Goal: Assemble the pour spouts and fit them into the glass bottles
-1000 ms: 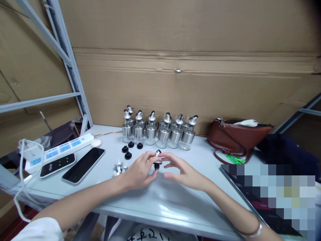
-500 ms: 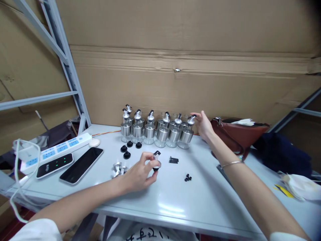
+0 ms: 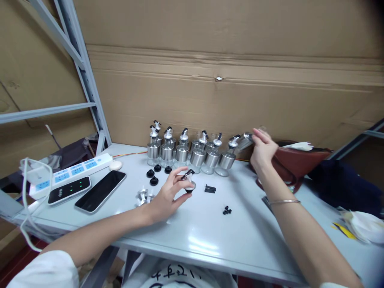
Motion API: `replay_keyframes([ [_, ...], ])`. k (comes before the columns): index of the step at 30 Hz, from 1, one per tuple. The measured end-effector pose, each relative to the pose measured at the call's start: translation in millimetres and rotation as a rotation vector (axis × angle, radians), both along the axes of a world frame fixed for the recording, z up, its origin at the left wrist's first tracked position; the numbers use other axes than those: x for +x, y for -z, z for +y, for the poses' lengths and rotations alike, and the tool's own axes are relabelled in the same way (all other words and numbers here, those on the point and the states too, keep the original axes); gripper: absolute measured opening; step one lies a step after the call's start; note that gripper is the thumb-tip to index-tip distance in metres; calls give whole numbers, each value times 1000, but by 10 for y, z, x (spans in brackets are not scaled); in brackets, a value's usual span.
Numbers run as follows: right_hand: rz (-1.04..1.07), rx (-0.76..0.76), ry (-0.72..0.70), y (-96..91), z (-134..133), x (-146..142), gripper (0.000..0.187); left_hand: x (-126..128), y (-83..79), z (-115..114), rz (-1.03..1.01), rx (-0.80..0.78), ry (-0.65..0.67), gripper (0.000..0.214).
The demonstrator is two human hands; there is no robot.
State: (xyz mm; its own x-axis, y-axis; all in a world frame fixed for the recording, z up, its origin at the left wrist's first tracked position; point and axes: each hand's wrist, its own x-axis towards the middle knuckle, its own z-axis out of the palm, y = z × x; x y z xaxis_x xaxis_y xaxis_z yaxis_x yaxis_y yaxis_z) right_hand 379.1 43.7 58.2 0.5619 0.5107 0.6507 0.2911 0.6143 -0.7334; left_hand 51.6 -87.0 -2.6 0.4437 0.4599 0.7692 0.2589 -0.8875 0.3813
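Observation:
My left hand (image 3: 168,197) pinches a silver pour spout (image 3: 191,183) with a black flip lid and black base, above the table. At the right end of the bottles, my right hand (image 3: 264,150) grips a glass bottle (image 3: 245,141), tilted and partly hidden by the fingers. Several glass bottles with steel sleeves (image 3: 198,158) stand in two rows; the front ones carry spouts. Before them lie black stoppers (image 3: 154,181), silver spout parts (image 3: 143,196) partly behind my left hand, thin black strips (image 3: 210,189) and tiny black pieces (image 3: 227,210).
On the left are a power strip (image 3: 70,176), a black phone (image 3: 100,192), a black device with green lights (image 3: 69,191) and a white cable. A brown bag (image 3: 288,162) and dark cloth (image 3: 345,184) lie right. Cardboard (image 3: 210,104) stands behind the table.
My right hand has taken hold of a glass bottle from the rear row and moved it up and right, tilting it. My left hand still holds the spout, slightly higher.

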Motion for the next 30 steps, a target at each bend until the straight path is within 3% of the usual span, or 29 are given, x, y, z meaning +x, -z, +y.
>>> replay_keyframes([
  [2,-69,189,150,-162,-206,-55,10,-6,-19,17,-35,-17,1,19],
  [5,-240,388,372,-378,-588,-280,19,-19,-22,43,-76,-50,-5,19],
  [7,-260,456,458,-425,-835,-496,23,-30,-14,55,-86,-63,-25,21],
  [8,-227,486,438,-409,-944,-614,24,-35,-12,58,-83,-61,-37,24],
  [11,-138,395,150,-226,-1202,-961,16,-49,-24,56,-57,-20,-39,30],
  [14,-111,104,-246,44,-1355,-1242,25,-59,-50,45,-44,25,-1,35],
  [17,-125,-104,-508,264,-1420,-1410,31,-63,-55,36,-49,35,-4,37],
  [21,-142,-146,-682,419,-1452,-1513,37,-50,-13,48,-90,-28,-3,44],
  [24,-108,-125,-801,475,-1491,-1569,36,-27,12,72,-130,-77,71,63],
  [30,-84,-162,-953,509,-1585,-1644,38,15,-35,106,-109,-24,135,93],
])
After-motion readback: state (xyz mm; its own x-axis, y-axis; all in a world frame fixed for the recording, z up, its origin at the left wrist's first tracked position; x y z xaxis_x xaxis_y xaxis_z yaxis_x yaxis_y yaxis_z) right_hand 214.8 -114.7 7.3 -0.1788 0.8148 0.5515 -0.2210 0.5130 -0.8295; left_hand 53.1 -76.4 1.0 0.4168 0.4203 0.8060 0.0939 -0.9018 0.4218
